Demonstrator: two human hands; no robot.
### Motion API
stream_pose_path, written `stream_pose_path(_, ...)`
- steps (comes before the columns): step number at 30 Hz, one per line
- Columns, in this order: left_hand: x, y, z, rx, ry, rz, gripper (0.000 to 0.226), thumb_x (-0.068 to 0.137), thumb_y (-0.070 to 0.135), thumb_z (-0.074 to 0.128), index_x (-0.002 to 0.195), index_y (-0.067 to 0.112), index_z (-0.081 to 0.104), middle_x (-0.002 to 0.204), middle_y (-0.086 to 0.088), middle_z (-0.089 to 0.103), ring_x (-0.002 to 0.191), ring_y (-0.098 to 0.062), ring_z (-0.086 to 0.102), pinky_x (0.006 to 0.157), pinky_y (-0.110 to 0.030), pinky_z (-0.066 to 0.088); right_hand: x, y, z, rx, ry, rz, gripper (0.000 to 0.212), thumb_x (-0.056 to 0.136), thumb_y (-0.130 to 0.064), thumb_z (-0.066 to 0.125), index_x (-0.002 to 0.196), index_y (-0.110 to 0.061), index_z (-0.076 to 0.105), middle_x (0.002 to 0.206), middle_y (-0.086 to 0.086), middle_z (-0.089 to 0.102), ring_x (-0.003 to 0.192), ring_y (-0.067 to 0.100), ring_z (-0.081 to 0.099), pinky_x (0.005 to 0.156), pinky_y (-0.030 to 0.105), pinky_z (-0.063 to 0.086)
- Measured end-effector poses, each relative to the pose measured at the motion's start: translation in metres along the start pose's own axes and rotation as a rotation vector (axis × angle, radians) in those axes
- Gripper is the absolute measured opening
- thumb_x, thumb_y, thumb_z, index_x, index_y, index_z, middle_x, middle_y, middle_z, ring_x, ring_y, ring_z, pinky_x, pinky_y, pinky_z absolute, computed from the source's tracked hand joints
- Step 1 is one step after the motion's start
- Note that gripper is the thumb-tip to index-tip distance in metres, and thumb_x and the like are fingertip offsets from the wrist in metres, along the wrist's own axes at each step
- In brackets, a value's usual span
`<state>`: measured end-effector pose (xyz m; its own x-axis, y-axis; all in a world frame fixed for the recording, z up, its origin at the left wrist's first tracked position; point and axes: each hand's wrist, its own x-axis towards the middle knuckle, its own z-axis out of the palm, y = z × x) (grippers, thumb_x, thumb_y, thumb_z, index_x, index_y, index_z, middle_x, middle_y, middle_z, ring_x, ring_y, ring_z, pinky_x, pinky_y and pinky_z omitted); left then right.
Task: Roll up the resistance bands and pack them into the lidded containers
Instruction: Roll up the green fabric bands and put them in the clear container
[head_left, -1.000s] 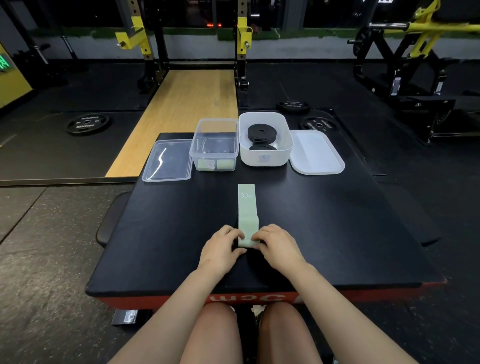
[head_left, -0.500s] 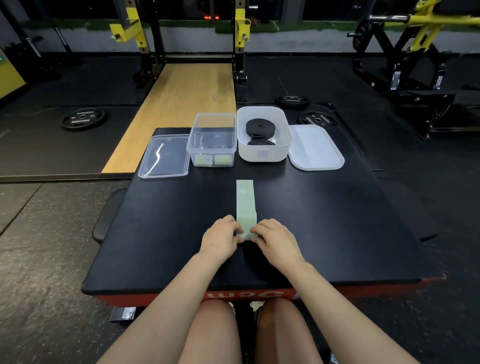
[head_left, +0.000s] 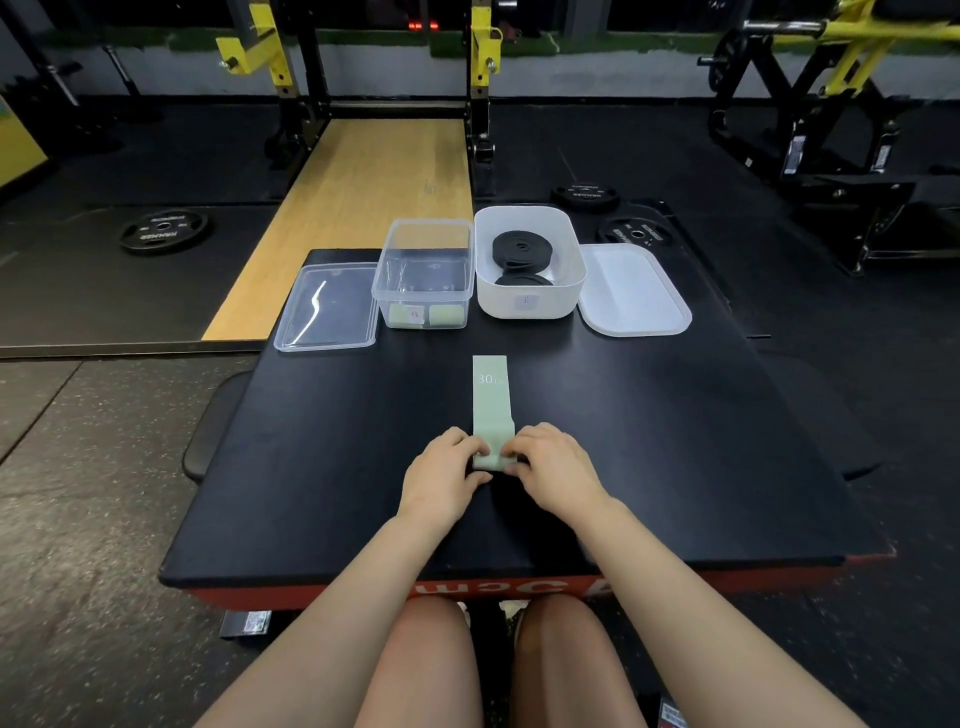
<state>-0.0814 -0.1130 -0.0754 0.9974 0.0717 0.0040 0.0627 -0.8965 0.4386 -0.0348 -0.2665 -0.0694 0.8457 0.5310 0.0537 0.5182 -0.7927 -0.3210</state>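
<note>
While my left hand (head_left: 445, 475) and right hand (head_left: 551, 467) pinch its rolled near end, the green band (head_left: 491, 402) lies flat on the black pad (head_left: 675, 441).

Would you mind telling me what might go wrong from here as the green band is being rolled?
The green band is only rolled at its near end, pinched by the left hand and right hand; the roll may drift crooked or spring open if released. The clear container already holds two green rolls, so a loose roll may fit poorly.
</note>
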Motion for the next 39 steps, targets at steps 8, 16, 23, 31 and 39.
stream_pose_path(8,0.013,0.007,-0.005,-0.056,-0.042,-0.078,0.021,0.089,0.026,0.062,0.109,0.019,0.064,0.107,0.004,0.055,0.1,-0.017,0.055,0.081,-0.03,0.045,0.001,0.0,0.001,0.062,-0.03,0.066,0.027,0.096,-0.029,0.05,0.117,-0.017,0.063,0.113,-0.003,0.056,0.109,0.016,0.047,0.084,0.03,0.043)
stream_pose_path(16,0.004,0.009,-0.003,-0.234,-0.015,-0.216,0.024,0.084,0.017,0.069,0.108,0.016,0.068,0.106,-0.001,0.059,0.098,-0.019,0.059,0.089,-0.029,0.045,-0.017,-0.011,0.012,0.449,0.148,0.36,0.02,0.088,-0.022,0.065,0.106,-0.014,0.071,0.104,0.0,0.066,0.095,0.015,0.061,0.084,0.021,0.045)
stream_pose_path(23,-0.012,0.013,-0.009,-0.165,-0.117,-0.208,0.028,0.086,0.02,0.066,0.114,0.015,0.066,0.112,-0.003,0.06,0.104,-0.021,0.059,0.088,-0.03,0.047,-0.031,-0.011,0.006,0.349,0.011,0.246,0.021,0.088,-0.028,0.065,0.104,-0.016,0.069,0.099,0.0,0.062,0.09,0.017,0.058,0.083,0.027,0.047)
stream_pose_path(31,-0.018,0.016,-0.022,-0.098,-0.291,-0.191,0.023,0.082,0.023,0.071,0.104,0.014,0.069,0.104,-0.005,0.066,0.096,-0.023,0.061,0.083,-0.031,0.05,-0.041,-0.013,-0.005,0.18,-0.101,0.1,0.026,0.088,-0.035,0.064,0.106,-0.017,0.066,0.097,-0.004,0.055,0.09,0.017,0.056,0.077,0.027,0.046)
stream_pose_path(39,-0.021,0.019,-0.03,0.053,-0.278,-0.11,0.032,0.086,0.04,0.063,0.113,0.023,0.065,0.111,0.002,0.062,0.103,-0.02,0.059,0.083,-0.032,0.049,-0.042,-0.016,-0.005,0.006,-0.055,-0.065,0.028,0.094,-0.031,0.053,0.12,-0.022,0.059,0.116,-0.008,0.056,0.111,0.013,0.046,0.075,0.021,0.032)
